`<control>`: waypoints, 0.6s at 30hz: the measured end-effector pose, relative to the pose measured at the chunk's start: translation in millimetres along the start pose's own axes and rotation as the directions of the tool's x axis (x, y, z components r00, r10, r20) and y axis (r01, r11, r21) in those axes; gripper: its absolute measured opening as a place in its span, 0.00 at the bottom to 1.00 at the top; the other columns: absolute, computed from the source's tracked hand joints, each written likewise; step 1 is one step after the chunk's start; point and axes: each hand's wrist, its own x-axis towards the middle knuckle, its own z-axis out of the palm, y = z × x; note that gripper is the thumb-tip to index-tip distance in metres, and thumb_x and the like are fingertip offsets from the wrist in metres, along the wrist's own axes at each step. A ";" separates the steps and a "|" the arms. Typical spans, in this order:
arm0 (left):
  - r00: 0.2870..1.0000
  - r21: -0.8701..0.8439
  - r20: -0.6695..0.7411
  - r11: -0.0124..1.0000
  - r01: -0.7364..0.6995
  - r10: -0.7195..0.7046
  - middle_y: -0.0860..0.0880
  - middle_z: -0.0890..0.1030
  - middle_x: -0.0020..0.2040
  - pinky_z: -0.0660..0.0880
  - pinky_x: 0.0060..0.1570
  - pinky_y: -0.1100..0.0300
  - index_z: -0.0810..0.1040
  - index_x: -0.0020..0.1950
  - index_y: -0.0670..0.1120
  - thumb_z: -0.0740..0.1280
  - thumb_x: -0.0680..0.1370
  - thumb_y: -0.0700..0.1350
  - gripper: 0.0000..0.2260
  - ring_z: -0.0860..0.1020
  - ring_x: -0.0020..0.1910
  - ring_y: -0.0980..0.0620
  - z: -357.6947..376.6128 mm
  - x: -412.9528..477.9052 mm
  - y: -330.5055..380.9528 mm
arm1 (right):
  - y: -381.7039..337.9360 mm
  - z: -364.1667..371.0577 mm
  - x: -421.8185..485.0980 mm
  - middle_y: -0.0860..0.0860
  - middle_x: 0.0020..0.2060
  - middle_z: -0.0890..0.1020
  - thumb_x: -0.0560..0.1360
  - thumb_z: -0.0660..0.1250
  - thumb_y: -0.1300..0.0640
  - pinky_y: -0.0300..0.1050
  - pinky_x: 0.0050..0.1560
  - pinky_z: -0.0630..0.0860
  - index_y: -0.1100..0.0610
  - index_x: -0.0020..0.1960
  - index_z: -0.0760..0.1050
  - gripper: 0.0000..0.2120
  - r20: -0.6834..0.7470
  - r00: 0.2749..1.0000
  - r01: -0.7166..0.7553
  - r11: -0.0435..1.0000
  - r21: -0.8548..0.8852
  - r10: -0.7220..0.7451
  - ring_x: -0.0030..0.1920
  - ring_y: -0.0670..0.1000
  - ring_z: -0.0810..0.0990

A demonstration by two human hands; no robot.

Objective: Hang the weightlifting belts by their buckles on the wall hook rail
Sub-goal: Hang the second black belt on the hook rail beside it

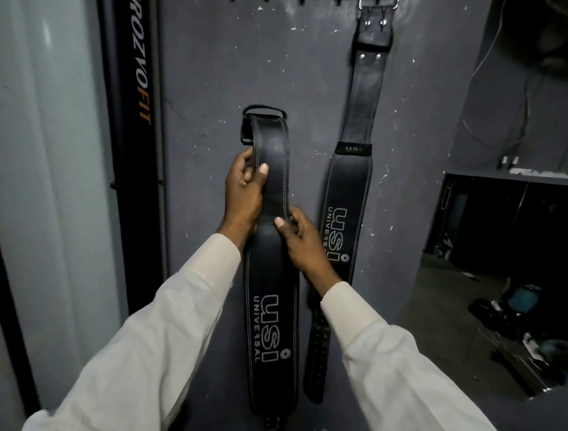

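I hold a black leather weightlifting belt (272, 307) upright in front of the grey wall, its "USI UNIVERSAL" print facing me. Its black buckle loop (264, 109) points up, well below the top of the frame. My left hand (244, 190) grips the narrow upper strap. My right hand (302, 240) pinches the belt's right edge a little lower. A second black belt (349, 200) hangs flat on the wall to the right, its metal buckle (376, 4) on the hook rail (302, 2) at the very top edge.
A black vertical post lettered "FROZYOFIT" (135, 123) stands left of the grey wall panel (209, 77). At right a dark recess opens, with bags and clutter on the floor (519, 320). Cables hang on the wall at upper right (507, 117).
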 end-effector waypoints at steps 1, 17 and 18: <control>0.999 0.015 0.050 1.000 0.003 -0.003 0.41 0.82 0.60 0.79 0.61 0.51 0.72 0.68 0.42 0.64 0.81 0.37 0.15 0.82 0.56 0.49 -1.1 -1.9 -0.7 | -1.3 -0.8 4.2 0.52 0.58 0.83 0.79 0.65 0.52 0.59 0.66 0.75 0.56 0.63 0.75 0.15 -0.021 1.000 0.004 1.000 -0.004 -0.004 0.61 0.53 0.81; 0.990 0.118 -0.080 0.988 -0.104 0.113 0.36 0.81 0.59 0.76 0.62 0.52 0.72 0.66 0.35 0.64 0.79 0.33 0.15 0.80 0.54 0.51 2.2 -8.6 -17.3 | 18.9 -2.4 4.4 0.49 0.46 0.85 0.73 0.65 0.39 0.58 0.56 0.79 0.52 0.50 0.77 0.17 -0.097 0.994 -0.067 0.994 -0.088 0.059 0.51 0.52 0.84; 0.990 0.107 -0.081 0.989 -0.102 0.111 0.35 0.81 0.59 0.76 0.61 0.54 0.71 0.67 0.33 0.64 0.79 0.32 0.15 0.80 0.53 0.51 2.4 -6.8 -16.5 | 21.3 -5.1 4.2 0.50 0.49 0.86 0.73 0.67 0.39 0.58 0.59 0.79 0.52 0.52 0.78 0.18 -0.064 0.994 -0.087 0.996 -0.033 0.085 0.53 0.52 0.84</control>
